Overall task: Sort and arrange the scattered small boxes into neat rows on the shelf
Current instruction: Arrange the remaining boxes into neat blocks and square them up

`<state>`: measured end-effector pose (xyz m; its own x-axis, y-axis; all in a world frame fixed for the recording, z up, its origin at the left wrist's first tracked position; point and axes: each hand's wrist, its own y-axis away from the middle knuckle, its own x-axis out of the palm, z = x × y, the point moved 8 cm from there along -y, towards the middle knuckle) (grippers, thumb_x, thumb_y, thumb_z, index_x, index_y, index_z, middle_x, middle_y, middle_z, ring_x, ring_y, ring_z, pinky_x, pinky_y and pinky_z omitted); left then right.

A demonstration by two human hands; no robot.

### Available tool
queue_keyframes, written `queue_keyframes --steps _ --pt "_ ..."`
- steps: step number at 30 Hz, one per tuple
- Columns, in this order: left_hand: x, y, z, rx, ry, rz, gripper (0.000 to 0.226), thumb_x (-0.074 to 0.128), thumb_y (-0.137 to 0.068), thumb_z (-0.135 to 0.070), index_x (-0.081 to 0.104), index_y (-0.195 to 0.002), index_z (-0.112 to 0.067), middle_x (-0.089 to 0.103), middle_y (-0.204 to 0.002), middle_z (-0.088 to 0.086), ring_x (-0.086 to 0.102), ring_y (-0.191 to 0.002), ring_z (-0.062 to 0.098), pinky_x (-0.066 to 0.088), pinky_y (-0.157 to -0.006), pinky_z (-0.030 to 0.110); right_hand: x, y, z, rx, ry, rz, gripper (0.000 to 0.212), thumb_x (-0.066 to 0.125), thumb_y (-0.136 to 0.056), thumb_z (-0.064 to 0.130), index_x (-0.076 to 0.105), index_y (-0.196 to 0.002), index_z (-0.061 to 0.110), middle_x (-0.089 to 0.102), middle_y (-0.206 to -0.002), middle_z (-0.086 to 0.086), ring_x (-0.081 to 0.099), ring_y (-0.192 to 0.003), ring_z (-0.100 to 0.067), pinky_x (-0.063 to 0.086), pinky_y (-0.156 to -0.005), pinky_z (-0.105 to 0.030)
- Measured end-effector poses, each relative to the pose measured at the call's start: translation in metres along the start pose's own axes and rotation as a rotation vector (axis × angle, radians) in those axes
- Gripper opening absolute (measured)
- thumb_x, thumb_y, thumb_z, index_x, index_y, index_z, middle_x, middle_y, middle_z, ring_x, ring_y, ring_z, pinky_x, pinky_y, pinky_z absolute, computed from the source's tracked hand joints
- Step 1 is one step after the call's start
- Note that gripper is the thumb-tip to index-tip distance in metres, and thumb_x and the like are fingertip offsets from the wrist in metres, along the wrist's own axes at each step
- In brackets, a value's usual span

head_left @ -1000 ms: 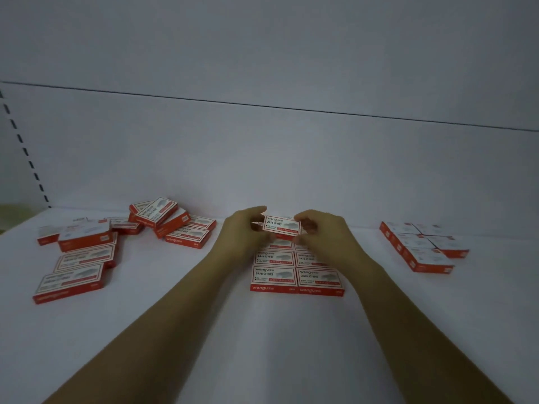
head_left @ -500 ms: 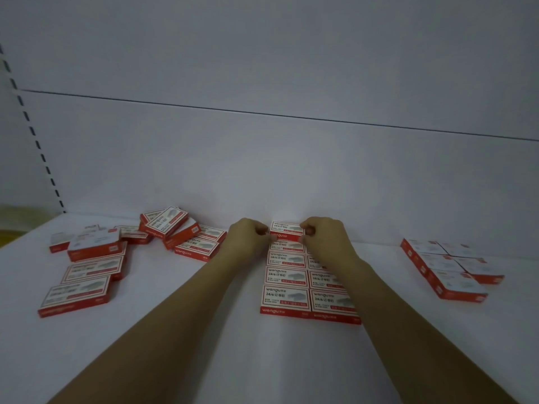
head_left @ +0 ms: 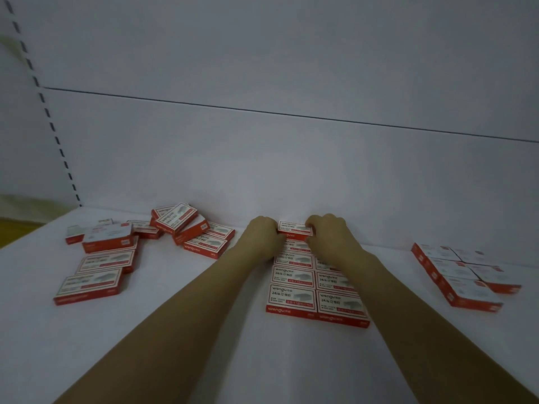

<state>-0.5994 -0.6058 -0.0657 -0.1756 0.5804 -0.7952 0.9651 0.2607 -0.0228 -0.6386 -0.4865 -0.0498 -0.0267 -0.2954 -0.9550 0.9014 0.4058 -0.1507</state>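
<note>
The left hand (head_left: 262, 237) and right hand (head_left: 329, 237) pinch a small red and white box (head_left: 293, 228) at the back of the rows (head_left: 294, 295), by the wall (head_left: 291, 176); wide white shelf (head_left: 291, 360) in front

White shelf (head_left: 204, 339): scattered boxes (head_left: 105, 262) left, neat rows (head_left: 293, 297) centre, small block (head_left: 455, 272) right.

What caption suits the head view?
Left hand and right hand hold a box at the far end of the rows; a loose pile lies left.
</note>
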Motion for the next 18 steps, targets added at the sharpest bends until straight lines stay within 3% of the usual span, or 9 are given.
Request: queue_keyframes --steps 3,7,9,14,18 --pt "-0.015 0.008 0.0 0.009 -0.127 -0.046 0.031 0.049 -0.095 -0.026 0.062 -0.105 -0.001 0.059 -0.104 0.013 0.059 -0.091 0.026 0.044 -0.073 0.029 -0.005 0.001 0.011 0.017 0.084 -0.006 0.039 0.051 -0.091 0.03 0.046 -0.126 0.013 0.04 -0.126 -0.014 0.033 -0.121 -0.031 0.033 -0.1 -0.038" --pt "-0.056 0.026 0.018 -0.001 -0.245 -0.153 0.036 0.049 -0.095 -0.027 0.054 -0.121 -0.002 0.053 -0.125 0.017 0.052 -0.113 0.03 0.042 -0.088 0.033 -0.009 0.004 0.058 -0.142 0.021 -0.04 0.043 0.052 -0.092 0.035 0.047 -0.129 0.013 0.041 -0.128 -0.013 0.032 -0.122 -0.03 0.034 -0.101 -0.038" --pt "-0.077 0.036 0.036 -0.042 -0.278 -0.189 0.036 0.05 -0.094 -0.027 0.054 -0.121 -0.003 0.054 -0.123 0.016 0.053 -0.111 0.029 0.043 -0.089 0.033 0.001 0.007 0.087 -0.228 -0.017 0.045 0.045 0.051 -0.092 0.038 0.047 -0.131 0.015 0.042 -0.128 -0.012 0.036 -0.122 -0.029 0.037 -0.101 -0.039" --pt "-0.119 0.073 0.075 -0.108 -0.285 -0.269 0.024 0.051 -0.091 -0.021 0.062 -0.101 -0.002 0.061 -0.101 0.011 0.058 -0.098 0.026 0.037 -0.07 0.026 0.038 0.018 0.144 -0.344 -0.065 0.177 0.045 0.053 -0.091 0.038 0.048 -0.129 0.016 0.044 -0.122 -0.016 0.047 -0.116 -0.033 0.04 -0.098 -0.037" --pt "-0.131 0.098 0.109 -0.185 -0.284 -0.294 0.026 0.053 -0.089 -0.021 0.063 -0.107 -0.004 0.065 -0.106 0.012 0.06 -0.095 0.026 0.047 -0.078 0.029 0.053 0.029 0.157 -0.327 -0.049 0.154 0.049 0.054 -0.09 0.039 0.041 -0.132 0.017 0.041 -0.123 -0.016 0.043 -0.115 -0.033 0.04 -0.096 -0.039"
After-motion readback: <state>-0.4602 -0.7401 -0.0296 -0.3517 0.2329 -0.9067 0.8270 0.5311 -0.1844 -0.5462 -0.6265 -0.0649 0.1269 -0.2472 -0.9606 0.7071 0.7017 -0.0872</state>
